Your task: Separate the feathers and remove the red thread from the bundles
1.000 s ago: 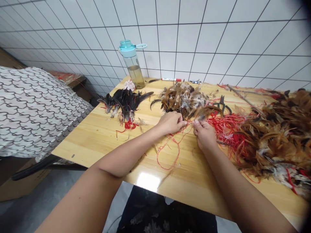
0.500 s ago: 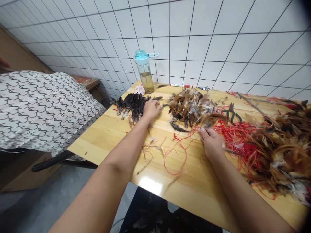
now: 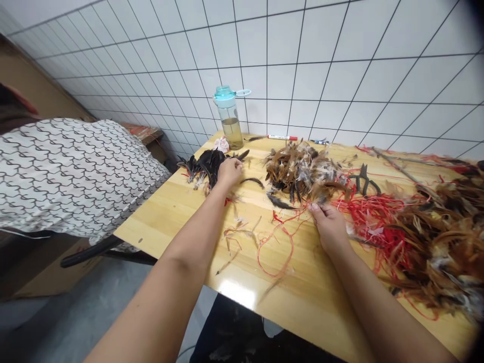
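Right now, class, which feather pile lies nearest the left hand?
The black pile, at the left hand; the middle pile and far-right pile, both largely brown, lie farther off.

Smooth, glossy wood-grain table (image 3: pixel 161 219); on it, a clear, shiny plastic-looking bottle (image 3: pixel 232 128), soft, fluffy feathers (image 3: pixel 287 169) and stringy cord (image 3: pixel 372 212); behind it, smooth tiles (image 3: pixel 287 45); left of it, matt cloth (image 3: pixel 75 176).

The desk (image 3: pixel 151 224) is honey-yellow with paler streaks. On it, the left feather clump (image 3: pixel 208 164) is black, the middle feather pile (image 3: pixel 298 169) mottled brown, grey and white, the right feather heap (image 3: pixel 446 227) rusty brown with whitish patches. The tangled string (image 3: pixel 370 214) is bright red. The far bottle (image 3: pixel 229 118) has a turquoise lid (image 3: pixel 224 93); the left cloth (image 3: pixel 75 176) is white with dark wavy lines, and the far wall (image 3: pixel 287 45) white with a black grid.
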Motion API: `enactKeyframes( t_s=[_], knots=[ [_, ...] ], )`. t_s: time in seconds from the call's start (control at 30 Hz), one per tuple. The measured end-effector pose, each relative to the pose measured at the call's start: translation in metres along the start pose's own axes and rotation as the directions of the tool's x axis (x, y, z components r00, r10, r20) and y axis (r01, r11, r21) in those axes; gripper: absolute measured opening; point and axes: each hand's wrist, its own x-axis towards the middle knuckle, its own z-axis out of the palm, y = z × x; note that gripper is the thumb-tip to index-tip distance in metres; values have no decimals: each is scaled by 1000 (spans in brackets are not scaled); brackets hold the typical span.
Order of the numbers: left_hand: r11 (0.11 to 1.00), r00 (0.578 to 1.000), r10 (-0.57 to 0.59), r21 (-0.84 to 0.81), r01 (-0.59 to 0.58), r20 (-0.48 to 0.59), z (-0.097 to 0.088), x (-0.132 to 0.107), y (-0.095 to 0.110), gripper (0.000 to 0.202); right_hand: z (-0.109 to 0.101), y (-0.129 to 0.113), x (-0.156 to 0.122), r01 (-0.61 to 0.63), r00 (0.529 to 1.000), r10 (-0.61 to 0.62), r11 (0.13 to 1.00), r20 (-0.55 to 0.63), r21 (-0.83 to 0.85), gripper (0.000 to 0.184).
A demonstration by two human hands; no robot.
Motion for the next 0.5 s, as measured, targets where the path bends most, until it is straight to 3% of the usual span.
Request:
enactKeyframes(
  t_s=[0.1,0.27,0.37,0.5],
  knots=[
    [998,1000,3,64,-4,12,12,1,7,24,3,-5,-2,-32,999,31,999,-37,-34,35],
    [980,1000,7,198,-12,22,25,2,22,30,4,-4,-1,79,996,-86,976,-25,-201,29],
    [977,999,-23,214,14,36,21,4,20,25,3,-1,1,123,992,-129,967,-14,-223,29],
    [966,995,-92,240,95,-26,6,8,1,36,3,-2,3,146,988,-153,963,-10,-228,28]
  ],
)
